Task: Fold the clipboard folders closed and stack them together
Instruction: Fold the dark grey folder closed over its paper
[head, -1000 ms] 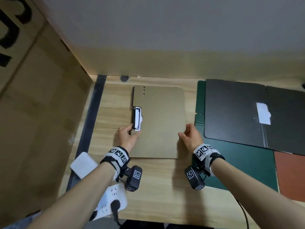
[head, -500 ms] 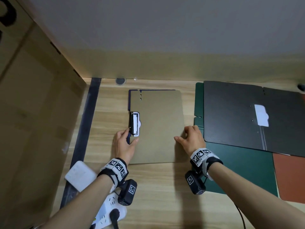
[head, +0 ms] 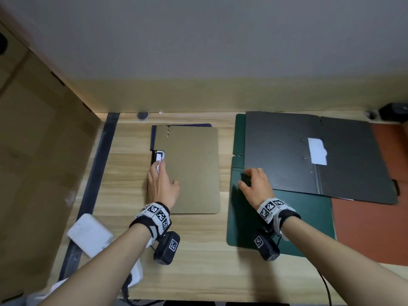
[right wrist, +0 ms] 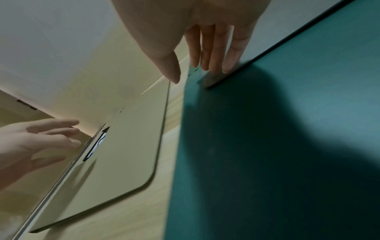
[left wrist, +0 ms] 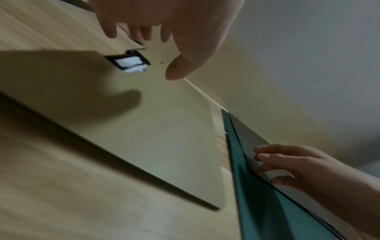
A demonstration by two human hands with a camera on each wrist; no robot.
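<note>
A closed tan folder [head: 192,168] lies mid-table on a dark blue folder [head: 187,125] whose edge peeks out behind it. My left hand [head: 165,175] hovers over the tan folder's left edge with relaxed fingers, the tips at the white clip [head: 159,156]; it holds nothing. To the right an open black folder [head: 309,155] lies on a green folder [head: 276,217]. My right hand [head: 245,178] touches the black folder's near left corner with straight fingers [right wrist: 216,65], the thumb [right wrist: 172,73] held apart. A red-brown folder [head: 371,228] lies underneath at far right.
A big cardboard box [head: 44,173] walls off the left side, beside a black strip [head: 97,173]. A white adapter [head: 89,237] lies on that strip near the front. The wall runs close behind the folders. A dark object [head: 395,111] sits at the back right corner.
My right hand let go of the tan folder's right edge and moved right to the black folder's corner. My left hand slid forward along the tan folder toward the clip.
</note>
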